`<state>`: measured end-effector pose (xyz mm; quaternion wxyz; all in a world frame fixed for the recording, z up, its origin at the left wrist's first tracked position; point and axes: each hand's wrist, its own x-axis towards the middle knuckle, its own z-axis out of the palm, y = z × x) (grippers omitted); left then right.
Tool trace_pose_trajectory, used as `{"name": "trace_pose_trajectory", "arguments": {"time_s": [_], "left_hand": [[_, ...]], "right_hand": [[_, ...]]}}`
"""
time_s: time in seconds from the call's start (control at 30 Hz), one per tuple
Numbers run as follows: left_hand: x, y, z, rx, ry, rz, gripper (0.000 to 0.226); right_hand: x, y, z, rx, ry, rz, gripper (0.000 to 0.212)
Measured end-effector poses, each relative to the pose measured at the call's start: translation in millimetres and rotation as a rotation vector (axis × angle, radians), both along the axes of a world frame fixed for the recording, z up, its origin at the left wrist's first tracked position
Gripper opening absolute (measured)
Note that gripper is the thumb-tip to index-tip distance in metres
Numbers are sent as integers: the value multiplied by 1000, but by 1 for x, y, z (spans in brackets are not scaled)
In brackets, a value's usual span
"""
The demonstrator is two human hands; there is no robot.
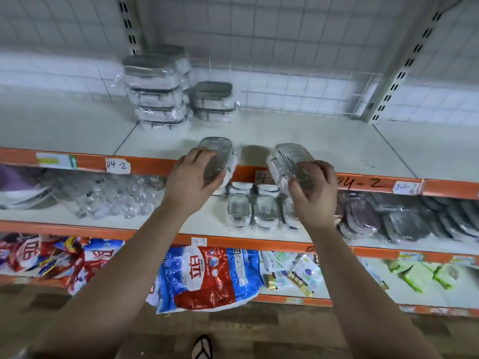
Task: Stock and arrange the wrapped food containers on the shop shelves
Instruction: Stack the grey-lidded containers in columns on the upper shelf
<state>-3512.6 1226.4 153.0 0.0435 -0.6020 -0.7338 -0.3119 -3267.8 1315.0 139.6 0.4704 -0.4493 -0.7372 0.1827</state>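
L hand (pixel 193 180): container (pixel 220 151) lengthwise shelfward; R hand (pixel 313 193): 2nd container (pixel 286 158) same

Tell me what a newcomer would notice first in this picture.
The left hand grips the left container and the right hand grips the right container, both at the orange front edge of the top shelf. Behind them on that shelf stand a tall stack and, to its right, a short stack of wrapped containers. Low down, a blue and red bag hangs over the bottom shelf's edge.
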Motion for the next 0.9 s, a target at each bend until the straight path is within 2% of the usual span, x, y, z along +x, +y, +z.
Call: {"name": "trace_pose_trajectory", "arguments": {"time_s": [0.2,0.27,0.37,0.5,0.7,0.9], "left_hand": [[-26,30,3,-98,186,155,45],[-33,37,6,-133,165,142,45],[-42,48,12,-185,135,93,48],[-50,66,16,-216,88,47,46],[-59,103,7,-155,90,16,41],[-76,141,3,-138,128,90,37]], "right_hand": [[-21,49,14,-57,-323,19,46],[-27,65,14,-95,-368,-4,38],[-39,85,21,-130,-379,56,36],[-59,97,23,-150,-212,85,22],[-85,114,14,-128,-302,-2,53],[-85,117,4,-35,-356,-3,64]]}}
